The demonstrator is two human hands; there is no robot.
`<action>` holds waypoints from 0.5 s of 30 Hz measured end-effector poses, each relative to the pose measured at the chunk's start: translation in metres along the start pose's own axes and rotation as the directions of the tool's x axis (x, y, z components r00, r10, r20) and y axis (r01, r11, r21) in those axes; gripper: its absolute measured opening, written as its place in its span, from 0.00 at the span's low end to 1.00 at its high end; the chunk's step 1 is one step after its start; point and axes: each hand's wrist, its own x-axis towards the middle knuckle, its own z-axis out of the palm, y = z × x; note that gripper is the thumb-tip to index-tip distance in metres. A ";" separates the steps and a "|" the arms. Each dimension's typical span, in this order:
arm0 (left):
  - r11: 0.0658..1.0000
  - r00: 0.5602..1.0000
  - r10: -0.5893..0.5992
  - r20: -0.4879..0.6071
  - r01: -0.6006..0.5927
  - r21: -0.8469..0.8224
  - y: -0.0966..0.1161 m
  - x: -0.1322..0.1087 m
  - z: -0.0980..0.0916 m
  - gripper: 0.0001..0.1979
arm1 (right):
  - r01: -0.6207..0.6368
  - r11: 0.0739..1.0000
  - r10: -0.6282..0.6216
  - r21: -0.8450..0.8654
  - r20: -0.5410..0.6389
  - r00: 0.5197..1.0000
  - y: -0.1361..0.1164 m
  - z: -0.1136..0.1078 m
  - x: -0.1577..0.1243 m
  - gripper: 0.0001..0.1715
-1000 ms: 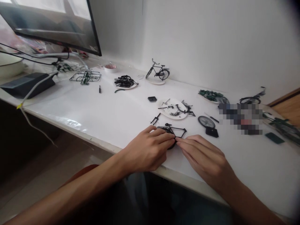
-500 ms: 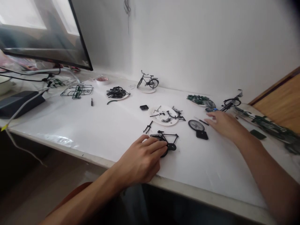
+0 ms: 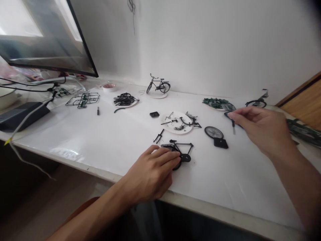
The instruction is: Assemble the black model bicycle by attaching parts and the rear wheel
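My left hand (image 3: 152, 170) is closed around the rear part of a black model bicycle frame (image 3: 184, 144), holding it down on the white tabletop. Its fingers partly cover the rear wheel; the saddle and chain guard show past them. Raised over the right side of the table, my right hand (image 3: 260, 130) pinches a small, blurred screwdriver (image 3: 233, 125) pointing downward. Below and left of that hand lie a loose spoked wheel (image 3: 213, 132) and a flat black square piece (image 3: 221, 143). A black front fork (image 3: 158, 136) rests just beyond my left hand.
Small parts lie on a paper plate (image 3: 177, 131). A finished model bicycle (image 3: 158, 85) stands at the wall, with a plate of black parts (image 3: 125, 99) to its left and green parts (image 3: 215, 102) to its right. Green sprues (image 3: 84, 99) and a monitor (image 3: 50, 36) are further left.
The screwdriver has left the table and is now in my right hand, which has closed and lifted. My left hand stays on the bicycle frame. The view has shifted slightly.
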 end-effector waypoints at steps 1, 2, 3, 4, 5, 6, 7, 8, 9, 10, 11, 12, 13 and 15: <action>1.000 1.000 -0.003 0.003 0.003 0.000 0.000 0.000 0.000 0.19 | -0.012 0.990 0.019 0.141 -0.044 0.999 -0.015 0.000 -0.002 0.13; 1.000 1.000 -0.006 0.004 0.006 0.001 0.000 0.000 -0.001 0.19 | 0.006 0.975 0.005 0.221 -0.052 0.999 -0.030 0.002 -0.004 0.10; 1.000 1.000 -0.009 0.005 0.009 0.000 0.000 0.000 -0.001 0.19 | 0.051 0.973 -0.042 0.227 -0.043 0.998 -0.043 0.004 -0.006 0.07; 1.000 1.000 -0.009 0.003 0.009 -0.002 0.000 0.000 -0.001 0.19 | 0.131 0.971 -0.126 0.200 -0.038 0.991 -0.054 0.007 -0.008 0.05; 1.000 1.000 -0.007 -0.001 0.007 -0.005 0.000 0.000 0.000 0.19 | 0.203 0.967 -0.205 0.153 -0.001 0.979 -0.064 0.011 -0.011 0.04; 1.000 1.000 -0.004 -0.005 0.004 -0.007 0.000 0.000 0.000 0.19 | 0.243 0.961 -0.253 0.133 0.065 0.965 -0.070 0.014 -0.015 0.04; 1.000 1.000 -0.002 -0.009 0.002 -0.007 -0.001 0.000 0.000 0.19 | 0.276 0.954 -0.288 0.117 0.101 0.952 -0.075 0.016 -0.021 0.05; 1.000 1.000 -0.003 -0.008 0.003 -0.005 -0.001 0.000 0.000 0.19 | 0.305 0.946 -0.319 0.110 0.150 0.936 -0.079 0.015 -0.030 0.04; 1.000 1.000 -0.005 -0.004 0.005 -0.004 -0.001 0.000 0.001 0.19 | 0.322 0.940 -0.338 0.110 0.214 0.916 -0.082 0.012 -0.042 0.02; 1.000 1.000 -0.010 0.000 0.010 -0.005 -0.001 0.000 0.001 0.19 | 0.329 0.935 -0.352 0.129 0.252 0.901 -0.085 0.006 -0.059 0.03; 1.000 1.000 -0.015 0.008 0.015 -0.007 -0.001 0.000 0.001 0.20 | 0.331 0.934 -0.356 0.137 0.255 0.899 -0.088 -0.002 -0.079 0.06; 1.000 1.000 -0.017 0.014 0.017 -0.011 -0.001 0.000 0.001 0.20 | 0.357 0.923 -0.384 0.146 0.269 0.883 -0.091 -0.012 -0.102 0.10; 1.000 1.000 -0.018 0.018 0.018 -0.015 -0.002 -0.001 0.001 0.20 | 0.421 0.895 -0.446 0.150 0.259 0.857 -0.095 -0.021 -0.127 0.13; 1.000 1.000 -0.015 0.023 0.016 -0.016 -0.002 -0.001 0.001 0.20 | 0.473 0.867 -0.497 0.155 0.301 0.814 -0.101 -0.036 -0.177 0.17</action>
